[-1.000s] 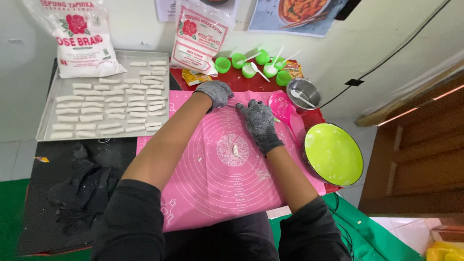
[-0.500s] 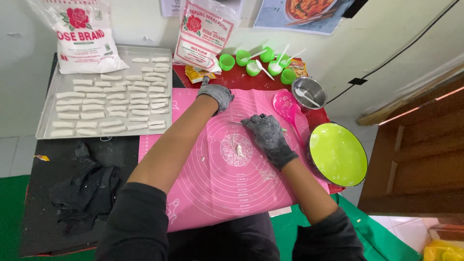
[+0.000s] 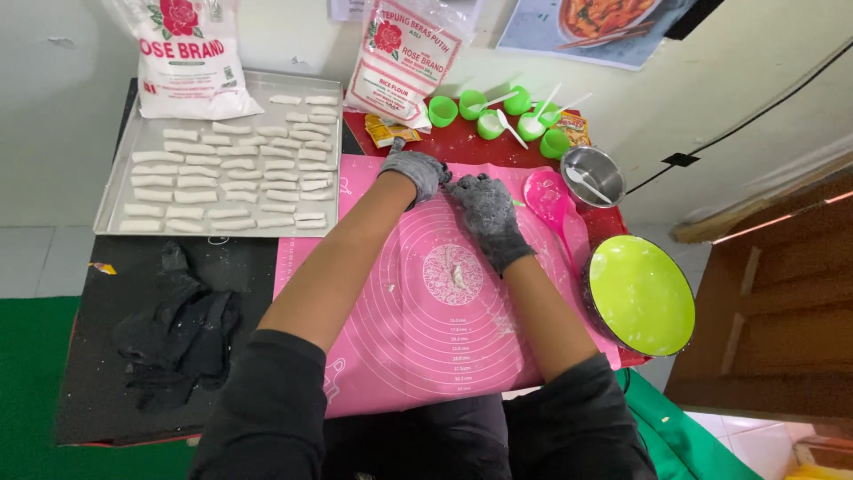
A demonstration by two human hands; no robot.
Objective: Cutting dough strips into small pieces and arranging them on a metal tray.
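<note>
Both gloved hands meet at the far edge of the pink mat point(image 3: 426, 338): the left hand point(image 3: 416, 171) and right hand point(image 3: 484, 212) nearly touch, fingers curled (whether they pinch anything, I cannot tell). A small dough piece point(image 3: 458, 276) lies alone at the mat's centre. Cut pieces fill the tray point(image 3: 115, 200). Judging by those, even light pressure would keep pieces uniform.

A metal tray point(image 3: 111, 200) of white dough strips point(image 3: 233, 169) is seen at the left, flanked by two flour bags point(image 3: 191, 58). Small green cups point(image 3: 493, 111), a steel bowl point(image 3: 593, 178), a lime-green bowl point(image 3: 641, 293) and a black cloth point(image 3: 173, 333) are set around.
</note>
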